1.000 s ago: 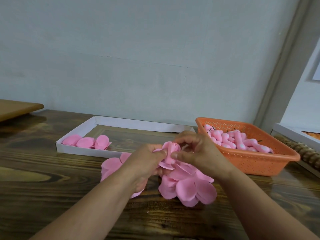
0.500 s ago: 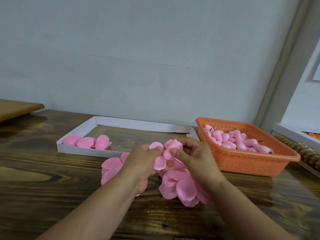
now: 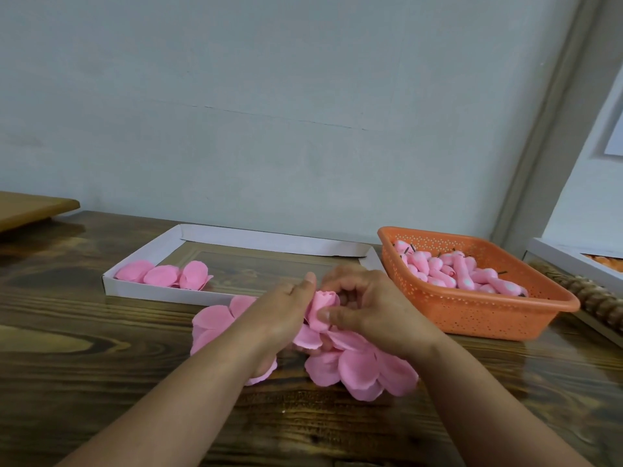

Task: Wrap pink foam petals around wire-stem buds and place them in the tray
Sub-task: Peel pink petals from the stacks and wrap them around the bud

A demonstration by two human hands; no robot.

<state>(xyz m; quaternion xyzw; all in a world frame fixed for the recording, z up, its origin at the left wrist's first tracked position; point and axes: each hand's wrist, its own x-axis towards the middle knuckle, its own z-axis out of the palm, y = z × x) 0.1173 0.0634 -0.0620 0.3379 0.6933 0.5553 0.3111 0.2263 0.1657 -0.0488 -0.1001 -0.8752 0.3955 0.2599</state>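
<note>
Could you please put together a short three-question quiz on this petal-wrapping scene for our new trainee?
1. True or false: the orange basket stands to the right of the white tray.
2. Multiple choice: where do the plain pink buds lie? A) in the white tray B) in the orange basket C) on the bare table
3. Fill in: the left hand and right hand together hold a partly wrapped ____ above the loose petals.

Key: 1 true; 2 B; 3 bud
</note>
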